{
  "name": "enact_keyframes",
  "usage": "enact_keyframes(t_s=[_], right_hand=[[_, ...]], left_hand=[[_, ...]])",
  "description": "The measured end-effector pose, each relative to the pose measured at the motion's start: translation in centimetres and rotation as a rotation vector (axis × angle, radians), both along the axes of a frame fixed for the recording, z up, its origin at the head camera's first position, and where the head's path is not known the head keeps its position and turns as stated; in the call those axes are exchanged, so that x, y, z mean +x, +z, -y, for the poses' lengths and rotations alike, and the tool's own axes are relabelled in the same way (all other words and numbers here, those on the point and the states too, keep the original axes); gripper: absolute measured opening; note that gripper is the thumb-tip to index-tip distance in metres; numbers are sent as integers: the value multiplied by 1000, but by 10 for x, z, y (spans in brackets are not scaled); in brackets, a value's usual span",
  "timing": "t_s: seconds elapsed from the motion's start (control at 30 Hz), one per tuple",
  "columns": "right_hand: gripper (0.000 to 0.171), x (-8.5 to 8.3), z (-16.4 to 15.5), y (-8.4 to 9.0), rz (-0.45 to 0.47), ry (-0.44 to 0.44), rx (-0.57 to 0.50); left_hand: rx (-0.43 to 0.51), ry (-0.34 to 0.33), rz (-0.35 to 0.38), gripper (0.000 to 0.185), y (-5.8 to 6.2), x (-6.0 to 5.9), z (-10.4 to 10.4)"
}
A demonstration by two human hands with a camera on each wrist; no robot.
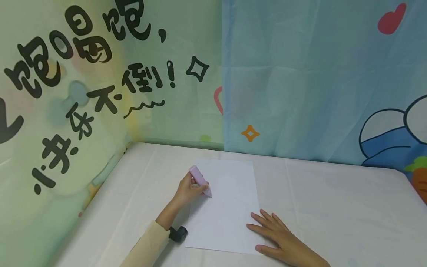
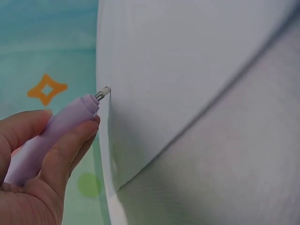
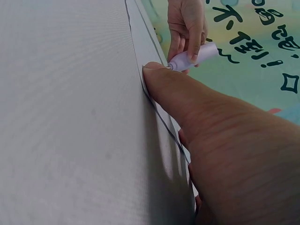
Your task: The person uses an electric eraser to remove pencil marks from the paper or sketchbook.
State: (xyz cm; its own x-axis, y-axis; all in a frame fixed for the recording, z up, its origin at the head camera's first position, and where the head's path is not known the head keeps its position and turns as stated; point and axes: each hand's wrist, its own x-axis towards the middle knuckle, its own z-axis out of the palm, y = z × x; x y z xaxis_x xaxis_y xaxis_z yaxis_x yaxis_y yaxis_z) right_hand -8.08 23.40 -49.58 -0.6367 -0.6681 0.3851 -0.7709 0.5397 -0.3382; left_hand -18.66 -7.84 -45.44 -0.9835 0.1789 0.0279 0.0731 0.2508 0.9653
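So, left hand [image 1: 185, 191] is pinching a lilac pen-like tool [image 1: 197, 175] around the white sheet's [image 1: 227, 226] 10 o'clock; right hand's [image 1: 280, 237] ungripped, fingers spread, resting around 4 o'clock.

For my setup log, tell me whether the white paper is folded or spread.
Spread: in the head view, the white paper lies as a broad sheet on the table, no fold showing.

Left hand [image 1: 188, 190] pinches, fingers [image 2: 70, 144] bent; right hand [image 1: 279, 237] rests palm-down, spread wide.
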Motion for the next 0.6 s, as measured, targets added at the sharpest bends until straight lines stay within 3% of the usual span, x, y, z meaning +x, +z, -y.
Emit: enact_keyframes(t_s=[0.1,0.37,0.6], right_hand=[[55,0,0,0,1,3,-3],[55,0,-1,1,-9,0,-5],[54,1,0,1,-7,2,-7]], left_hand=[[-5,-2,4,34,2,0,1],[7,1,-9,37,-11,-6,3],[4,-11,-30,38,-13,-6,2]])
